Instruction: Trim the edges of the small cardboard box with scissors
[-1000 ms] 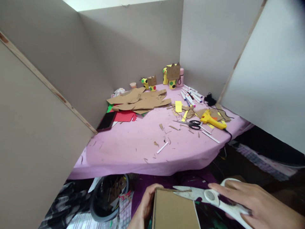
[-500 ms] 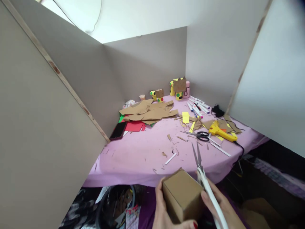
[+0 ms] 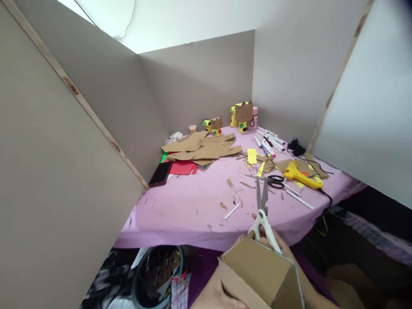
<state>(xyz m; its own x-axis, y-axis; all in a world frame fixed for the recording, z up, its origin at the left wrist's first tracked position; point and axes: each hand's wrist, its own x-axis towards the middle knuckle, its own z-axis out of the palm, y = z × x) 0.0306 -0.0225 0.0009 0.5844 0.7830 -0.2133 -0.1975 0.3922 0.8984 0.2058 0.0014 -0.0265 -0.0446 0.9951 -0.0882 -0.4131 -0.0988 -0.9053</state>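
Note:
A brown cardboard box [image 3: 259,266] is tilted in front of me at the bottom of the view, with a flap or slit showing at its near left side. My left hand [image 3: 216,286] is closed on the box's left side, its fingers partly hidden behind it. Beyond the box's far edge, my right hand [image 3: 279,241] is wrapped round white-handled scissors [image 3: 262,214]. Their blades point away over the table edge and stand a little apart. The box hides part of the right hand.
On the pink-covered table [image 3: 180,210] lie black-handled scissors [image 3: 276,181], a yellow glue gun [image 3: 302,177], markers [image 3: 268,143], cardboard pieces [image 3: 206,148], a phone [image 3: 160,174] and scraps. Decorated yellow figures [image 3: 243,116] stand at the back. A bin [image 3: 135,283] sits below the left edge.
The box has turned and moved lower and to the right, closer to me. The scissors have swung left and more upright, with their handles now showing beyond the box.

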